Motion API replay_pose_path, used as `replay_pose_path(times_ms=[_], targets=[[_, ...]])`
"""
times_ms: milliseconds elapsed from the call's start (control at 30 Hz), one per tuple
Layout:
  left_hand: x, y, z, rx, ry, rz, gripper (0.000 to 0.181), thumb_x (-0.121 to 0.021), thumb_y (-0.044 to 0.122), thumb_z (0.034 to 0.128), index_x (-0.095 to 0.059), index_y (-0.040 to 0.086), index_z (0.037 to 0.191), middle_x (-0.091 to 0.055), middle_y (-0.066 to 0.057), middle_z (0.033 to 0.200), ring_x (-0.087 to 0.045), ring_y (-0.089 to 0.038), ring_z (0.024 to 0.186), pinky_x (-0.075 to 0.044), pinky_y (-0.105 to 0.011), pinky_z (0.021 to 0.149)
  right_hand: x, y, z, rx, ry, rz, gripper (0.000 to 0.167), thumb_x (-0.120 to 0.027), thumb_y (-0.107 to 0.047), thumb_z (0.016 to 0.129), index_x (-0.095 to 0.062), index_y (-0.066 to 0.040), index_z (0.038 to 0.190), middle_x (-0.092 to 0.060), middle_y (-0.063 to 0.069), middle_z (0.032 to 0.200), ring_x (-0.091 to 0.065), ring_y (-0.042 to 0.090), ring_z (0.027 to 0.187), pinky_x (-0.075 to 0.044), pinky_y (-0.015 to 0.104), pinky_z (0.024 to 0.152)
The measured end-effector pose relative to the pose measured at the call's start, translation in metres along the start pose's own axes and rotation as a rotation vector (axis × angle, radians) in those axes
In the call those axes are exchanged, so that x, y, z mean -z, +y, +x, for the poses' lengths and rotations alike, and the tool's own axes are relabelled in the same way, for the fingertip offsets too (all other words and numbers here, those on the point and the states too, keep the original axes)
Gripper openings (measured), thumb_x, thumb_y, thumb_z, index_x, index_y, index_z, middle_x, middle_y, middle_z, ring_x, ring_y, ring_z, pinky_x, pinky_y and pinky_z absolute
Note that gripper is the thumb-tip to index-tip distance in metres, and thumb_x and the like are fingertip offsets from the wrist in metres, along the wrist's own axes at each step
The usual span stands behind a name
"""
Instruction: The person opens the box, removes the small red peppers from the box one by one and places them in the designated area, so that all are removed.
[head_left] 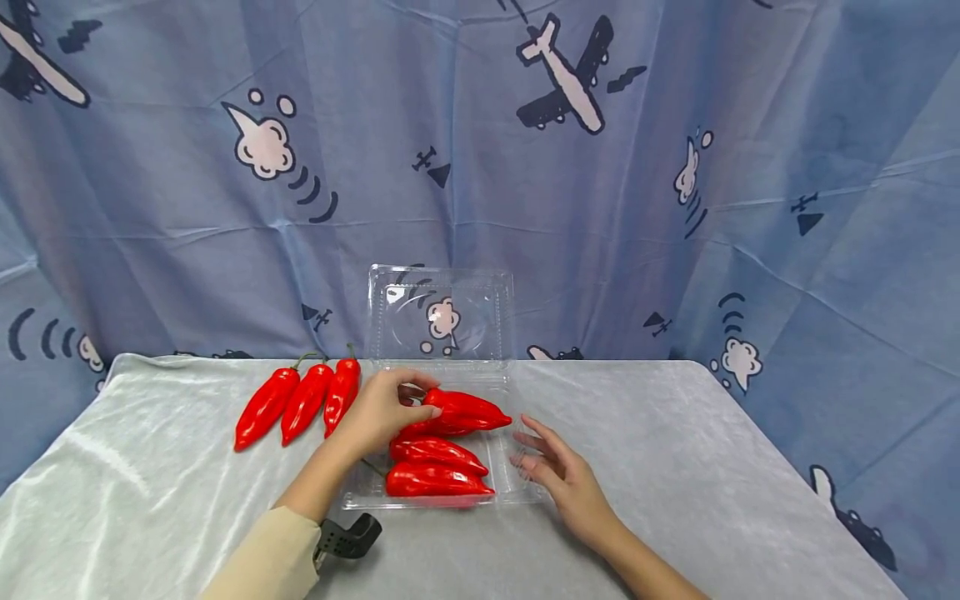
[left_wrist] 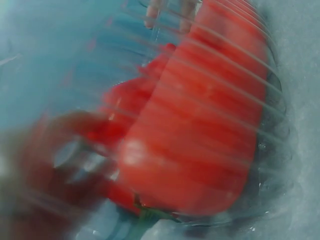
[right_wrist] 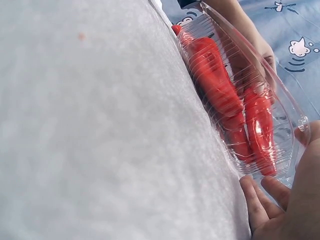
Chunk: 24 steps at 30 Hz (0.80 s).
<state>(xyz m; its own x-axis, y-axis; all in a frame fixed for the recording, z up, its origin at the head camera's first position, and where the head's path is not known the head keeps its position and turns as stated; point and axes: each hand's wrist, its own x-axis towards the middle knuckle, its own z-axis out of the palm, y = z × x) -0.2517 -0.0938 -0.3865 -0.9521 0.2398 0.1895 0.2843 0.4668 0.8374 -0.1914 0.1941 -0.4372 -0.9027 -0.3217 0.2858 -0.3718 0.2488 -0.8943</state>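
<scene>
My left hand (head_left: 386,408) reaches over a clear plastic clamshell box (head_left: 517,492) and pinches the stem end of a red chili pepper (head_left: 468,410) between thumb and fingers. That pepper lies in the rear part of the box, its tip pointing right. Nearer the front wall, two more red peppers (head_left: 438,479) lie side by side. My right hand (head_left: 573,487) is at the box's right side, fingers loosely spread and touching its edge. In the right wrist view the peppers (right_wrist: 215,77) show through the ribbed wall. The left wrist view is blurred, with a large pepper (left_wrist: 200,120) filling its middle.
Left of the box, three red peppers (head_left: 266,408) lie on the pale cloth-covered table (head_left: 150,475). The box's clear lid (head_left: 442,317) stands raised at the back, before a blue curtain (head_left: 480,192) printed with planes. A dark band (head_left: 348,537) circles my left wrist.
</scene>
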Motion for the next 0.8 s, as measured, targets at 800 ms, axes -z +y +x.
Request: replay_pose_path(times_ms=[800], targets=[[0.012, 0.011, 0.0, 0.021, 0.028, -0.086, 0.024, -0.08, 0.016, 0.0854, -0.074, 0.011, 0.108, -0.075, -0.009, 0.104, -0.072, -0.022, 0.095, -0.062, -0.033, 0.078, -0.001, 0.002, 0.001, -0.011, 0.017, -0.013, 0.055, -0.058, -0.01, 0.101, -0.04, -0.001, 0.152, -0.057, 0.031, 0.141, -0.072, 0.016, 0.11, -0.059, 0.022, 0.088]])
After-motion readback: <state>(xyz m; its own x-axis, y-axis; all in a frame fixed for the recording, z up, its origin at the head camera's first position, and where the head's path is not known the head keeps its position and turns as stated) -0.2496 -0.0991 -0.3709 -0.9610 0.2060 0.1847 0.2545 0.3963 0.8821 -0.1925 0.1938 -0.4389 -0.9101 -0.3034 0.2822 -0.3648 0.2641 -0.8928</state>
